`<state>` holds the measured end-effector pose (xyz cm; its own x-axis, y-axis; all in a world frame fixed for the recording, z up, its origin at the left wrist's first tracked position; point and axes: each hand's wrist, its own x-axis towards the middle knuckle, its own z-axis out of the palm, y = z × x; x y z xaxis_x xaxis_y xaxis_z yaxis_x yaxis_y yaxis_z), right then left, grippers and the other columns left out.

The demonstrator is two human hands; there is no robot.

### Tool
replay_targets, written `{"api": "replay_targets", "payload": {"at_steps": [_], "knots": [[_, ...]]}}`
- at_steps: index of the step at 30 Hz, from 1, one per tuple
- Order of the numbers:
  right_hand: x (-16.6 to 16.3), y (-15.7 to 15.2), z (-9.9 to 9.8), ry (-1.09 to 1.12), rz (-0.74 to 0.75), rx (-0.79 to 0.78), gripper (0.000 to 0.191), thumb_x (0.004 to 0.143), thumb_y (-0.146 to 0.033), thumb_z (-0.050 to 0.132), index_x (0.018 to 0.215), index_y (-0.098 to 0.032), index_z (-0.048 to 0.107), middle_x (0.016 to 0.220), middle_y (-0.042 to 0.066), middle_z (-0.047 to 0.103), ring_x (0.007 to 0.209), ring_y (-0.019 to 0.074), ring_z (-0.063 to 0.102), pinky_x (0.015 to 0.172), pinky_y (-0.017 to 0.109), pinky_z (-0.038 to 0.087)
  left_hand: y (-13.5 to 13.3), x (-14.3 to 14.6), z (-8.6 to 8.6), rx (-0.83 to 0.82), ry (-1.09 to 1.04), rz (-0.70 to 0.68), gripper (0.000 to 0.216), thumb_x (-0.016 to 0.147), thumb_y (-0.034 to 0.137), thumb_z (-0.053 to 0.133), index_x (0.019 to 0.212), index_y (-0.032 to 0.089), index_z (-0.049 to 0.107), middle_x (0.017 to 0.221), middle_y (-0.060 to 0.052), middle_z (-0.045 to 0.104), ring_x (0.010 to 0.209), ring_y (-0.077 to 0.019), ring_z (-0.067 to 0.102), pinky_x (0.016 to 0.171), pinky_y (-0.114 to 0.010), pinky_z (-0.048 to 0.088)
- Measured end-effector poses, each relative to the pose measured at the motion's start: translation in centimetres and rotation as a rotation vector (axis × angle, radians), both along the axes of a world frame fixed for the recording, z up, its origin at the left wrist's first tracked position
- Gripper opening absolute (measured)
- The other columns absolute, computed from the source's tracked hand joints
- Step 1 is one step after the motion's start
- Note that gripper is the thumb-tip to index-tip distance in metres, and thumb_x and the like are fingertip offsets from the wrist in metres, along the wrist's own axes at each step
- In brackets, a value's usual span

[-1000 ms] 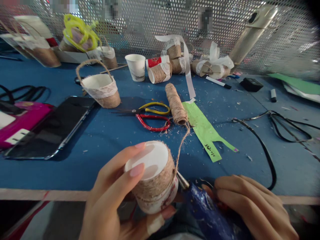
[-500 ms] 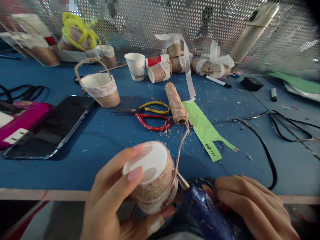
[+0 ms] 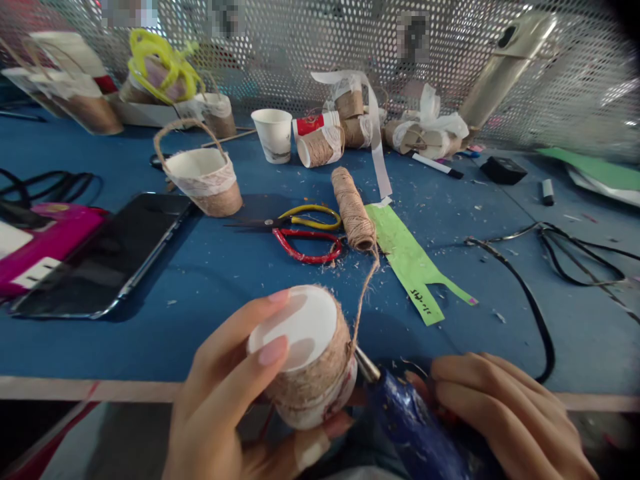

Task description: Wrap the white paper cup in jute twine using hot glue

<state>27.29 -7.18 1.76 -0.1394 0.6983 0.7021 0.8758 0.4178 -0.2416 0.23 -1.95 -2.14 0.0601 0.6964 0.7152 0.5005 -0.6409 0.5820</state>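
Observation:
A paper cup (image 3: pixel 317 373), tilted with its white base toward me, is wrapped partway in brown jute twine. My left hand (image 3: pixel 230 387) grips it, two fingers over the base and the thumb, with a light bandage, underneath. In my right hand (image 3: pixel 505 407) is a blue glue gun (image 3: pixel 410 420), its metal nozzle at the cup's side where the twine meets it. Whether the nozzle touches the cup I cannot tell. From that spot a loose strand runs up to the twine spool (image 3: pixel 353 210) lying on the table. Scissors (image 3: pixel 305 233) with red and yellow handles lie left of the spool.
Left on the blue table (image 3: pixel 200 347) are a phone (image 3: pixel 105 260), a magenta power strip (image 3: pixel 60 240) and a twine-covered cup basket (image 3: pixel 205 180). Green paper (image 3: pixel 407 257) and a black cord (image 3: pixel 530 293) lie right. Behind stand a white cup (image 3: pixel 273 137) and a perforated metal screen (image 3: pixel 295 53).
Almost nothing differs. The view has shifted very slightly; cup, twine and glue gun keep the same positions relative to each other.

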Motion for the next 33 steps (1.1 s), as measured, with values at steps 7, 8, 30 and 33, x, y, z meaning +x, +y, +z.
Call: {"api": "replay_targets", "payload": {"at_steps": [7, 8, 30, 33], "knots": [[-0.6, 0.0, -0.5, 0.038, -0.047, 0.043, 0.029, 0.115, -0.017, 0.083, 0.100, -0.028, 0.061, 0.080, -0.004, 0.078, 0.064, 0.0146, 0.076, 0.074, 0.033, 0.055, 0.6, 0.0, 0.8, 0.024, 0.042, -0.037, 0.092, 0.099, 0.050, 0.103, 0.180, 0.056, 0.059, 0.170, 0.005, 0.080, 0.143, -0.0281, 0.088, 0.109, -0.045, 0.086], [-0.6, 0.1, -0.5, 0.035, -0.050, 0.052, 0.030, 0.114, -0.016, 0.084, 0.100, -0.028, 0.061, 0.080, -0.004, 0.078, 0.063, 0.0141, 0.075, 0.073, 0.033, 0.054, 0.7, 0.0, 0.8, 0.028, 0.048, -0.038, 0.092, 0.100, 0.051, 0.103, 0.180, 0.055, 0.059, 0.170, 0.005, 0.080, 0.143, -0.0277, 0.088, 0.110, -0.044, 0.085], [0.0, 0.8, -0.1, 0.003, 0.023, 0.092, 0.047, 0.134, -0.022, 0.033, 0.098, -0.025, 0.063, 0.077, 0.000, 0.079, 0.057, 0.0131, 0.073, 0.069, 0.031, 0.055, 1.0, -0.3, 1.0, 0.037, 0.077, -0.061, 0.094, 0.100, 0.048, 0.102, 0.183, 0.054, 0.057, 0.171, 0.001, 0.079, 0.144, -0.0276, 0.088, 0.111, -0.041, 0.084], [0.3, 0.7, 0.1, -0.027, 0.020, 0.076, 0.032, 0.129, -0.024, 0.054, 0.099, -0.027, 0.064, 0.079, 0.000, 0.082, 0.060, 0.0152, 0.077, 0.069, 0.030, 0.058, 1.1, -0.4, 1.1, 0.052, 0.089, -0.075, 0.094, 0.101, 0.047, 0.102, 0.183, 0.052, 0.057, 0.170, 0.001, 0.079, 0.144, -0.0256, 0.087, 0.112, -0.038, 0.082]]}}
